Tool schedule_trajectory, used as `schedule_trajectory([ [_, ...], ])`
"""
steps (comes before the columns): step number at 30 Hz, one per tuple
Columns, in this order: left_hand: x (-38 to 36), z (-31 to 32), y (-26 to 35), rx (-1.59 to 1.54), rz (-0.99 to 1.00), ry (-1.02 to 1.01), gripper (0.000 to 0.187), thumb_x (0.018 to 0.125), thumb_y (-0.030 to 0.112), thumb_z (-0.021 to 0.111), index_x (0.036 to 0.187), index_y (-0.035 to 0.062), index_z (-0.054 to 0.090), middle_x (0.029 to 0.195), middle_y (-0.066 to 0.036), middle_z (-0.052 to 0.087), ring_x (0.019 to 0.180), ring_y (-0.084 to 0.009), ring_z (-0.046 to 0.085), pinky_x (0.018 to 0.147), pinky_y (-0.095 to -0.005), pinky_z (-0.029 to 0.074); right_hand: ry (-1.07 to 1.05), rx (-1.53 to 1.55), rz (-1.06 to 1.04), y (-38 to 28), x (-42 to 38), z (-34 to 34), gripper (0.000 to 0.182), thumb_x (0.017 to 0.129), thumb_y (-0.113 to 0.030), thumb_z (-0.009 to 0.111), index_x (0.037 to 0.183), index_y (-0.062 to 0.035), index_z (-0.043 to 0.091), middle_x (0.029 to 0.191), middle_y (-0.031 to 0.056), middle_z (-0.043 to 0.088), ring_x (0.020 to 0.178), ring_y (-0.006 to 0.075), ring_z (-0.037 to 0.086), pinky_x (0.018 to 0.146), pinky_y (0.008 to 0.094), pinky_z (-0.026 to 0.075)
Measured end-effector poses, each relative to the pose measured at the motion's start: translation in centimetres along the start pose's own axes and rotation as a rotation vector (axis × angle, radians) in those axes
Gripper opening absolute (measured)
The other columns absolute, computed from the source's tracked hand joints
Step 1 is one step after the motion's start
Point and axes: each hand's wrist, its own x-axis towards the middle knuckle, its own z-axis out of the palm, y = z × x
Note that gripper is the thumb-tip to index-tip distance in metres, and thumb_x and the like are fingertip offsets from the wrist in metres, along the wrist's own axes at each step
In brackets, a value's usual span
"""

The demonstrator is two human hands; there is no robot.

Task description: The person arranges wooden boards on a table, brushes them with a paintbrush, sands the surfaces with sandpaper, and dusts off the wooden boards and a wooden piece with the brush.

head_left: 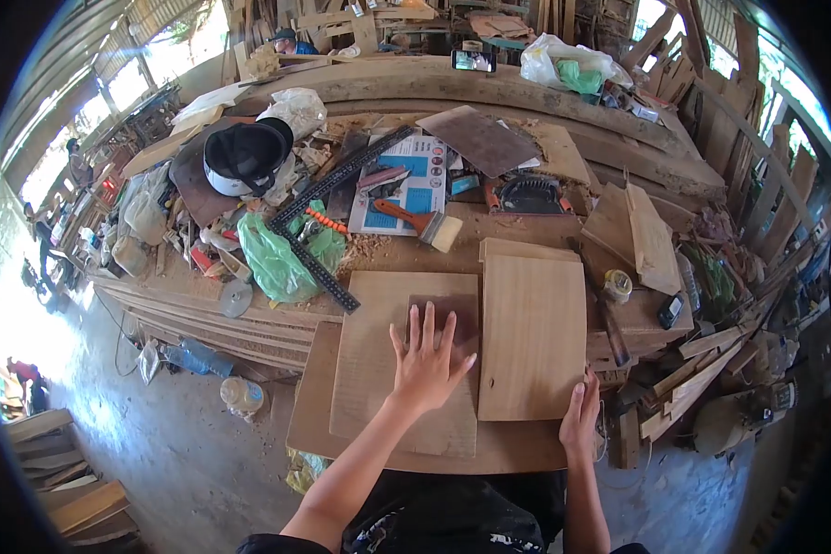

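While the left hand (pixel 427 360) lies flat with its fingers spread, it presses a dark sheet of sandpaper (pixel 452 325) down on the pale board (pixel 379 360) beneath it; the sheet shows only past the fingertips and to the right of the palm, so most of it sits directly under the hand, pinned by the open palm and not gripped by closed fingers. The spread fingers look meant to put even pressure across the sheet. The right hand (pixel 580 417) rests at the near right corner of a second board (pixel 534 334), which lies just beside the first; its fingers seem laid along the edge, probably steadying that board, though whether they curl around the edge I cannot tell. Both boards lie on a wider brown panel (pixel 309 406) that serves as a flat base at the front of the cluttered workbench (pixel 277 337). Farther back, well apart from the hands, lie a paintbrush (pixel 420 223) with an orange handle, a long black ruler (pixel 323 263), a green plastic bag (pixel 272 263) and a black-and-white helmet (pixel 245 157).
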Motion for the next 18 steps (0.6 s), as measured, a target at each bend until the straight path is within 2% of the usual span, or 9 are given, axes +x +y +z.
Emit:
schedule_trajectory([
  [2, -2.6, -0.1, 0.4, -0.041, 0.035, 0.046, 0.084, 0.102, 0.060, 0.049, 0.164, 0.0100, 0.023, 0.168, -0.028, 0.013, 0.155, -0.0516, 0.012, 0.115, -0.0782, 0.008, 0.000, -0.012, 0.004, 0.0, 0.0, 0.0, 0.057, 0.110, -0.044, 0.036, 0.148, -0.0023, 0.044, 0.145, 0.0256, 0.052, 0.134, 0.0444, 0.047, 0.114, 0.0501, 0.033],
  [6, -4.9, -1.4, 1.0, -0.014, 0.031, -0.029, 0.083, 0.101, 0.060, 0.049, 0.163, 0.0096, 0.026, 0.168, -0.028, 0.016, 0.156, -0.0497, 0.012, 0.115, -0.0787, 0.010, -0.009, -0.039, 0.012, 0.7, 0.0, 0.2, 0.057, 0.111, -0.045, 0.035, 0.149, -0.0028, 0.043, 0.145, 0.0257, 0.052, 0.134, 0.0442, 0.047, 0.114, 0.0496, 0.032],
  [10, -2.7, -1.4, -0.2, -0.033, 0.038, -0.054, 0.081, 0.102, 0.063, 0.044, 0.164, 0.0132, 0.027, 0.168, -0.027, 0.017, 0.156, -0.0490, 0.013, 0.115, -0.0796, 0.009, -0.002, -0.068, 0.022, -0.4, -0.1, -0.1, 0.057, 0.110, -0.044, 0.034, 0.148, -0.0023, 0.042, 0.143, 0.0267, 0.053, 0.132, 0.0455, 0.048, 0.113, 0.0505, 0.033],
  [13, 0.3, 0.3, -1.1, -0.006, 0.050, 0.033, 0.081, 0.102, 0.065, 0.042, 0.163, 0.0135, 0.028, 0.168, -0.026, 0.018, 0.155, -0.0493, 0.015, 0.114, -0.0809, 0.008, 0.044, -0.116, -0.047, 0.3, -0.1, 0.3, 0.056, 0.109, -0.044, 0.035, 0.147, -0.0022, 0.042, 0.141, 0.0267, 0.054, 0.130, 0.0458, 0.049, 0.113, 0.0526, 0.032],
  [18, 1.2, 1.3, -0.9, 0.001, 0.044, 0.084, 0.082, 0.101, 0.065, 0.043, 0.163, 0.0122, 0.029, 0.167, -0.027, 0.022, 0.154, -0.0502, 0.018, 0.112, -0.0828, 0.008, 0.040, -0.107, -0.025, 0.2, -0.4, 0.1, 0.060, 0.108, -0.046, 0.038, 0.145, 0.0001, 0.043, 0.137, 0.0266, 0.056, 0.126, 0.0458, 0.051, 0.111, 0.0542, 0.032],
])
